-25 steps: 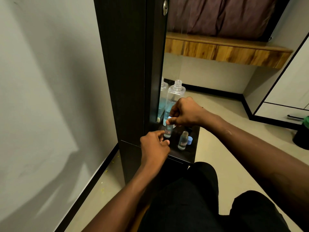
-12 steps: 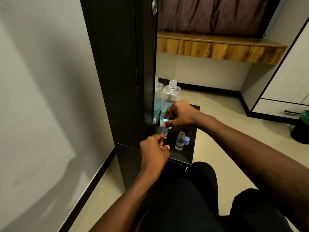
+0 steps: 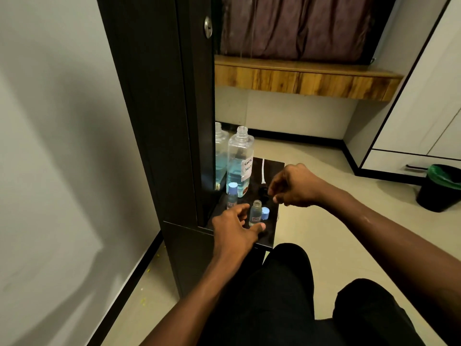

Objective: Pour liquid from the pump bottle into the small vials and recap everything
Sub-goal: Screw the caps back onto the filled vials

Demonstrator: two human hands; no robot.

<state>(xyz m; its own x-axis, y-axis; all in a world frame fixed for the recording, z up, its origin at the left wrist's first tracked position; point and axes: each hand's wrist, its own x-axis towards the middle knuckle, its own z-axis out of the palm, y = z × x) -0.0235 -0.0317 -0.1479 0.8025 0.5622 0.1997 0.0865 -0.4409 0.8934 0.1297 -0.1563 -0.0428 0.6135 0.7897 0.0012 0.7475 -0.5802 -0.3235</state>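
The clear plastic pump bottle (image 3: 240,163), its neck open and pump off, stands upright at the 12 o'clock end of the small black worktop (image 3: 273,168), hard against the mirrored door of the dark cabinet (image 3: 159,108). It is part full of blue liquid and carries a white handwritten label. At 6 o'clock from it, just in front, stands a small clear vial with a blue cap (image 3: 232,195) — closed and upright. At 4 o'clock from that one stands a second small clear vial (image 3: 256,212), uncapped, with its loose blue cap (image 3: 266,213) lying on the worktop just beside it at 3 o'clock. The left hand (image 3: 235,228) hovers low over the worktop's near edge, fingers loosely spread, thumb and forefinger on either side of the open vial's base; whether they touch it I cannot tell. The right hand (image 3: 294,187) hangs above the worktop at 2 o'clock from the open vial, fingers curled in — it grips nothing visible.
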